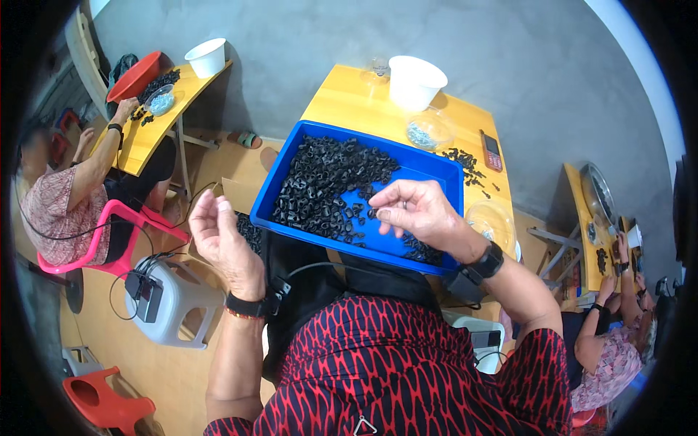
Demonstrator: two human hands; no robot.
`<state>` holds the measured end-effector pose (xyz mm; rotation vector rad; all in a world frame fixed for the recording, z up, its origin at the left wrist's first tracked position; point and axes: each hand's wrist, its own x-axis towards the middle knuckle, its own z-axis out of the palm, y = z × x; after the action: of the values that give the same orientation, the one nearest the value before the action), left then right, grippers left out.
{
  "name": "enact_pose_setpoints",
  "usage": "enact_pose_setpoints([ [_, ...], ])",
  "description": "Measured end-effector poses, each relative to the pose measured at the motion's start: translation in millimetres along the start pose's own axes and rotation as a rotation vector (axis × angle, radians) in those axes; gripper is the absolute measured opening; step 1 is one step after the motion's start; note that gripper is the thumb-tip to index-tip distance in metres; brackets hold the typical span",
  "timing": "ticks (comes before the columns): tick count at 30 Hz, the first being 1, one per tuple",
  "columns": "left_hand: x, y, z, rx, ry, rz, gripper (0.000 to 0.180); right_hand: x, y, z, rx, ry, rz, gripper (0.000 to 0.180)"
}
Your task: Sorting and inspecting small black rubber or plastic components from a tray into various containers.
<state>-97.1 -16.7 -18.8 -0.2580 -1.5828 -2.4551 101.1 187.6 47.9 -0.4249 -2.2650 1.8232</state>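
A blue plastic tray point(456, 190) rests across my lap and against the near edge of the table, heaped on its left side with small black plastic pieces point(320, 171). Over its right half, my right hand point(425, 216) pinches one small black plastic piece point(373, 213) between thumb and forefinger. My left hand point(231, 240) is raised just outside the tray's left edge, its fingers bent and drawn together. Whatever lies between those fingertips, if anything, is too small to make out. A few loose pieces are scattered on the tray's bare blue bottom.
On the yellow table point(349, 91) stand a white tub point(416, 83), a clear bowl of small silvery parts point(427, 132), a mobile phone point(491, 151) and a clear lidlike dish point(491, 221). A grey stool point(171, 305) is at left. Other people sit working at left point(69, 189) and right point(611, 349).
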Motion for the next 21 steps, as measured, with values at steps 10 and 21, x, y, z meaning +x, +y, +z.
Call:
enact_pose_setpoints([
  [10,-82,45,28,-0.1,-0.897,-0.267,0.019,-31,13,52,0.581,0.107,-0.085,0.011],
  [21,-85,32,24,-0.05,-0.827,-0.407,0.009,-72,5,16,0.207,0.175,0.056,0.015],
])
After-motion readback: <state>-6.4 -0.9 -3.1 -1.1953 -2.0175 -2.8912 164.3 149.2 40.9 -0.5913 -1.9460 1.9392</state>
